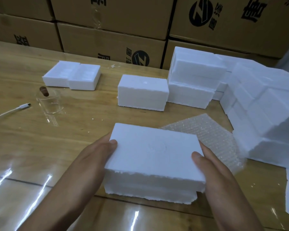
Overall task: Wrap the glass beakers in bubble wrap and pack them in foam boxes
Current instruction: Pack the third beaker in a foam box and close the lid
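A closed white foam box [153,157] sits on the wooden table in front of me. My left hand [93,157] grips its left side, thumb on the lid. On the box's right side lies my right hand [212,170], thumb on top as well. Part of a bubble wrap sheet [212,135] lies flat under and behind the box's right end. An empty clear glass beaker [48,100] stands upright at the left of the table, apart from both hands. What the held box contains is hidden.
Another closed foam box [142,92] stands mid-table, an opened one [72,76] at back left. Foam boxes are stacked at right [264,104] and back right [195,75]. A white cable [12,110] lies at left. Cardboard cartons [113,39] wall the far edge.
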`<state>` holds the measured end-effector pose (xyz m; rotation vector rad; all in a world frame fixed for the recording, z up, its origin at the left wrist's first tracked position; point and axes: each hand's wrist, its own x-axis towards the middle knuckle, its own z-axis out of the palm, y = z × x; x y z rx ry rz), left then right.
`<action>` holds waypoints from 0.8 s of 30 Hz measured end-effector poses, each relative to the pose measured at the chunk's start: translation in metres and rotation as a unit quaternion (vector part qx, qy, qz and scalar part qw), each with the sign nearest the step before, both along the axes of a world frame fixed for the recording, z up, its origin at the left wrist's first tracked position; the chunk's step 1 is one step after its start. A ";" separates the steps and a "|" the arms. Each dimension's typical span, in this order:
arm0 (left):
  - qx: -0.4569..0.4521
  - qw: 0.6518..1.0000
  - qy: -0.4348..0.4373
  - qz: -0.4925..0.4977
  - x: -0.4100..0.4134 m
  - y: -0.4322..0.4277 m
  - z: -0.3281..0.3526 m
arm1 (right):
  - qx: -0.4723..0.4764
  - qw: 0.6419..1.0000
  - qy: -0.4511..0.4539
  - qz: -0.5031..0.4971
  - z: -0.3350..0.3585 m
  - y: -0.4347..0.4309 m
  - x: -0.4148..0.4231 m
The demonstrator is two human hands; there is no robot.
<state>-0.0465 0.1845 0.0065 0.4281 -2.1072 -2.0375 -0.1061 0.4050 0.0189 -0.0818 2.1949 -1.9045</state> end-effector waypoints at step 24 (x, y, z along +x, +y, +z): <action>-0.097 0.994 -0.048 -0.009 0.003 0.005 -0.003 | 0.092 0.993 0.034 0.068 -0.012 0.003 0.002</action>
